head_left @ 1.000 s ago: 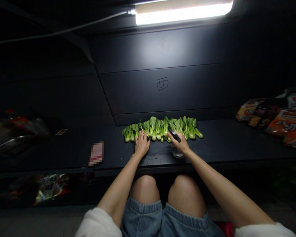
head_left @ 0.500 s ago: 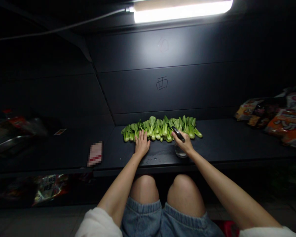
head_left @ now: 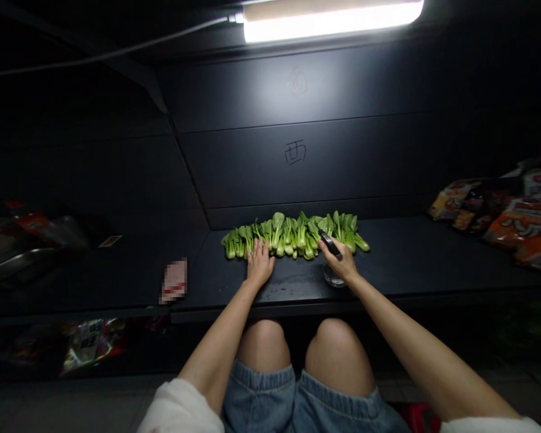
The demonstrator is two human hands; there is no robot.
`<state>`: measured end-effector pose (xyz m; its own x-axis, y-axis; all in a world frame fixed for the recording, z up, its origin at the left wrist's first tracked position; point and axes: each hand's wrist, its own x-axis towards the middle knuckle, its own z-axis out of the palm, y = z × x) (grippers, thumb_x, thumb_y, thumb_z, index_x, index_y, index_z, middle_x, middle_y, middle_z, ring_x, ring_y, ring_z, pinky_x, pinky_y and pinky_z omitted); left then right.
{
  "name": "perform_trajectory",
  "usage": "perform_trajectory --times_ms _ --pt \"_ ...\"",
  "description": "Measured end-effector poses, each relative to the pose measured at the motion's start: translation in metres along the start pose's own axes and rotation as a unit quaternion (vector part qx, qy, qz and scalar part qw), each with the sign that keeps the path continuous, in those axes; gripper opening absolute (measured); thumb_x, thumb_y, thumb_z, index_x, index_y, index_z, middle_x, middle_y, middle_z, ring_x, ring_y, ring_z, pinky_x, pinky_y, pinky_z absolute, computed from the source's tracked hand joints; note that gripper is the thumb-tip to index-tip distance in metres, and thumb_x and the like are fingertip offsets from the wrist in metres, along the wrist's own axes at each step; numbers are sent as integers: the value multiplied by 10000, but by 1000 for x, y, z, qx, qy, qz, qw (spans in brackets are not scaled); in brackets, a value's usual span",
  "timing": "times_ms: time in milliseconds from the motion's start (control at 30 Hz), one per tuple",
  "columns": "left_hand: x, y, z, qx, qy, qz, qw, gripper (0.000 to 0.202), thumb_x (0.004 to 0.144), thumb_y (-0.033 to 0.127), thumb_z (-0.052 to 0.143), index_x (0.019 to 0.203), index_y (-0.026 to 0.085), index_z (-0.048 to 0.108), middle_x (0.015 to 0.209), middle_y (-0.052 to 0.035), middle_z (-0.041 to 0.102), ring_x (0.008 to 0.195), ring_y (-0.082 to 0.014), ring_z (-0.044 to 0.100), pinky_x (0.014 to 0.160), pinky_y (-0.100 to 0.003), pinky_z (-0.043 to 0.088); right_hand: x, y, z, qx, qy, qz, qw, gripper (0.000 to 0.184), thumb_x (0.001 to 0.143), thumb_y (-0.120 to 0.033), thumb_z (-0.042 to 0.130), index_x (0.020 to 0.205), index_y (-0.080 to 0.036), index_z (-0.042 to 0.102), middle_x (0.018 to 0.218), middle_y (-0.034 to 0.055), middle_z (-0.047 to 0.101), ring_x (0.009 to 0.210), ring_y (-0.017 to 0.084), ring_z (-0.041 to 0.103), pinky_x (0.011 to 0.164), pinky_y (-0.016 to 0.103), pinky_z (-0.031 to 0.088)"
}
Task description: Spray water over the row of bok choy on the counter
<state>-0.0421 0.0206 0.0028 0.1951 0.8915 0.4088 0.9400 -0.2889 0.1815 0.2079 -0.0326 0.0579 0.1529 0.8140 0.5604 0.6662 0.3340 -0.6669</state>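
While the right hand point(head_left: 341, 261) is wrapped round the bottle point(head_left: 330, 245), the left hand point(head_left: 260, 263) lies spread, gripping nothing, against the greens point(head_left: 278, 230) lined up along the shelf point(head_left: 410, 255), and pressing too hard could bruise or skew them.

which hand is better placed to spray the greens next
Likely the right hand: it grips the spray bottle, black head toward the greens. The left hand has only its fingers on them.
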Motion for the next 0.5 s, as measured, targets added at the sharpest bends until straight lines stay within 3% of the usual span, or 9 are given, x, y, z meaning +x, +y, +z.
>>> perform_trajectory --times_ms 267,500 --pt "1 1 0 8 -10 -6 1000 635 904 283 464 1502 139 306 1595 -157 258 1489 -308 182 1184 -582 180 2 7 -3 -20 5 -13 1000 442 879 -589 472 670 -211 565 644 37 619 607 180 561 591 278 392" --pt "2 5 -1 12 -11 -12 1000 637 902 286 474 1493 107 316 1596 -182 238 1488 -327 179 1174 -596 199 3 6 1 26 -79 -65 994 430 870 -594 504 847 -192 657 845 64 701 778 212 633 737 302 459"
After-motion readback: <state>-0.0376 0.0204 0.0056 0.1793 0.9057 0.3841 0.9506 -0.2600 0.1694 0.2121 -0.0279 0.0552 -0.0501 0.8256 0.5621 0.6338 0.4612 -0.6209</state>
